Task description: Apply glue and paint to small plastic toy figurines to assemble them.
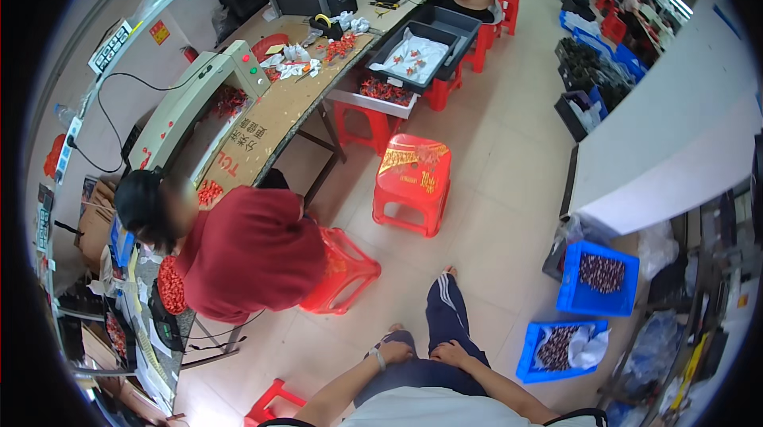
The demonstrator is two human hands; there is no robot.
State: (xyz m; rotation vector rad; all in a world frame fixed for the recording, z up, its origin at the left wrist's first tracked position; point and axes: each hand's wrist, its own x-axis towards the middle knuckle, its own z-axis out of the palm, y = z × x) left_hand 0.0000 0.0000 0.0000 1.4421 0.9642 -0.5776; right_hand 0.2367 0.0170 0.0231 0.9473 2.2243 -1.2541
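My left hand [395,351] lies on my left thigh, with a light-coloured band around its wrist. Against the top of my right thigh rests my right hand [450,354]. Neither hand holds anything, and their fingers lie loosely flat on the dark blue trousers [449,308] with white side stripes. Ahead of me stands a red plastic stool [413,177] with a yellow pattern. To my left a person in a dark red top [250,248] sits on another red stool [346,272], bent over a workbench [246,149].
A grey-green machine [191,101] stands on the bench, near small red parts [172,288]. Two blue crates [566,292] [524,355] hold dark pieces on the right floor. Black trays [441,69] sit on stools farther ahead. A white pillar [660,125] rises at right.
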